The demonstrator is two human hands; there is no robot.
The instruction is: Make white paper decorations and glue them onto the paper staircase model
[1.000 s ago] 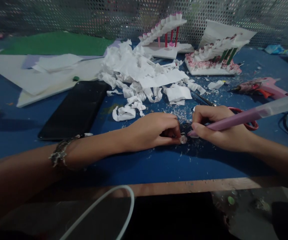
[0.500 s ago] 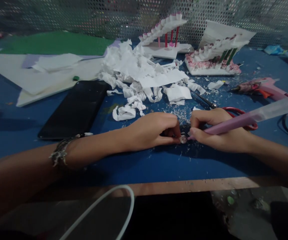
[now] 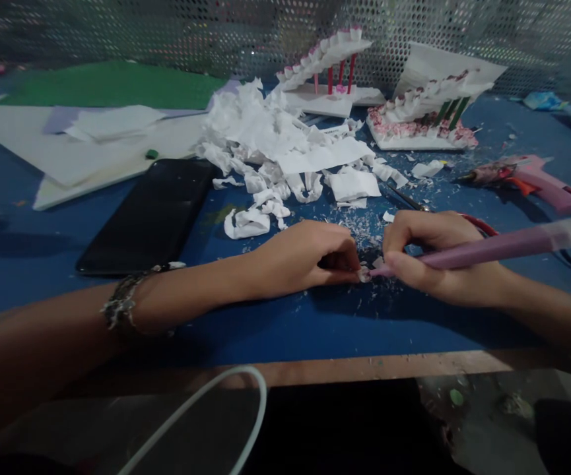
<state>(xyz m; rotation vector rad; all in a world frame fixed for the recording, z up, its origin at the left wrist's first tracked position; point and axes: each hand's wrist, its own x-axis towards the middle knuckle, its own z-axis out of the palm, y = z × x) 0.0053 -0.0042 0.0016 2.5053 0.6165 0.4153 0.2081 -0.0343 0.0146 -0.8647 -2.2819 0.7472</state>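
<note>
My right hand [image 3: 443, 260] is closed around a pink pen with a translucent rear end [image 3: 493, 249]. The pen's tip points left and meets a small round whitish-pink piece [image 3: 364, 274]. That piece is pinched between the thumb and fingers of my left hand [image 3: 309, 257], close to the blue tabletop; its exact kind is too small to make out. White shavings lie scattered around both hands. Partly hidden behind my right hand is a pair of scissors with a red handle [image 3: 480, 224].
Crumpled white paper scraps [image 3: 265, 132] pile up ahead of my hands. Behind them stand two small staircase models [image 3: 335, 49], [image 3: 424, 128]. A black phone [image 3: 149, 218] lies left, a pink glue gun [image 3: 537, 179] right. A green sheet [image 3: 111, 86] is at the far left.
My right hand has shifted slightly right and the pen now lies flatter, its tip still at the small round piece. My left hand has barely moved.
</note>
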